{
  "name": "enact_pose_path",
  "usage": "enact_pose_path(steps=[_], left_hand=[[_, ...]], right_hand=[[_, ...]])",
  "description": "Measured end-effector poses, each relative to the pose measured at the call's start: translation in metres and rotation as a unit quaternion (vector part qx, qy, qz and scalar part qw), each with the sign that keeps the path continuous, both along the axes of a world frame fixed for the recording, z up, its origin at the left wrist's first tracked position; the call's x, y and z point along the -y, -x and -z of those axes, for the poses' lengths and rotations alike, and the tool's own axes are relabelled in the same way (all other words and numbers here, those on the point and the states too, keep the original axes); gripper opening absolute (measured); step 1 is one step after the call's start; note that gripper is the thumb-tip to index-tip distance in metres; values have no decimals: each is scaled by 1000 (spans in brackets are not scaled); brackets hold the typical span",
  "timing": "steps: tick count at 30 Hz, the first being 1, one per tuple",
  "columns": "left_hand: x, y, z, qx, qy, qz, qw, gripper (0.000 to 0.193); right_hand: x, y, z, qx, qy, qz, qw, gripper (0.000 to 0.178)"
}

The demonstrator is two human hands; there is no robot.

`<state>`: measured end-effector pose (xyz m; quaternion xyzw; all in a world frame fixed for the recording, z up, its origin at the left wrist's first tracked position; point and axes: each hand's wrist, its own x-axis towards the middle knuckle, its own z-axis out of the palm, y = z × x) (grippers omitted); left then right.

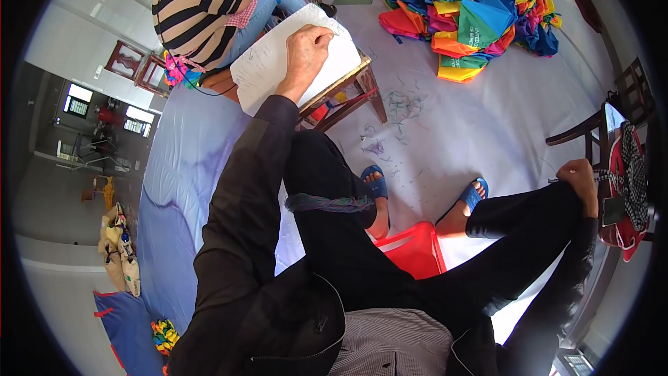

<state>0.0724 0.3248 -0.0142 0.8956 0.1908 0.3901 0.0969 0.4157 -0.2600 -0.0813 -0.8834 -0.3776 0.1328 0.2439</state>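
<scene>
My left hand point(307, 57) is over a white-topped stool point(268, 73), its fingertips pinched together. Whatever may be between them is too small to make out. Short dark thread-like bits lie scattered on that white top. My right hand point(580, 179) rests by my right knee with its fingers curled closed, and its grip is hidden. Beside it a black-and-white checked strap point(607, 177) runs toward a chair. Across my left thigh lies a bundle of green and purple threads point(327, 203).
A red plastic container point(412, 251) stands between my legs. Rainbow-coloured fabric is heaped in a pile point(480, 17) on the pale floor sheet. A person in a striped top point(198, 17) sits at the upper left, handling coloured cloth. To the right is a dark wooden chair point(591, 129) with bags.
</scene>
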Motion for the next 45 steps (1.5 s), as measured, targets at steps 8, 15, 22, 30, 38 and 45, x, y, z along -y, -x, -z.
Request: enact_pose_path(steps=[8,15,22,30,38,45], left_hand=[[-1,2,16,8,27,21,999,12],[-22,13,16,20,183,34,982,27],[137,91,-55,-9,176,-1,984,23],[216,145,3,75,162,24,984,21],[246,167,30,136,275,-5,952,24],[244,168,43,201,340,9,919,21]], right_hand=[[13,-7,16,13,34,61,997,27],[51,-83,54,-48,70,55,995,33],[-51,94,9,256,-111,71,957,10],[-155,305,27,-212,-174,-146,950,11],[-218,338,77,-240,-204,-176,933,13],[-240,339,101,-205,-204,-226,930,13]])
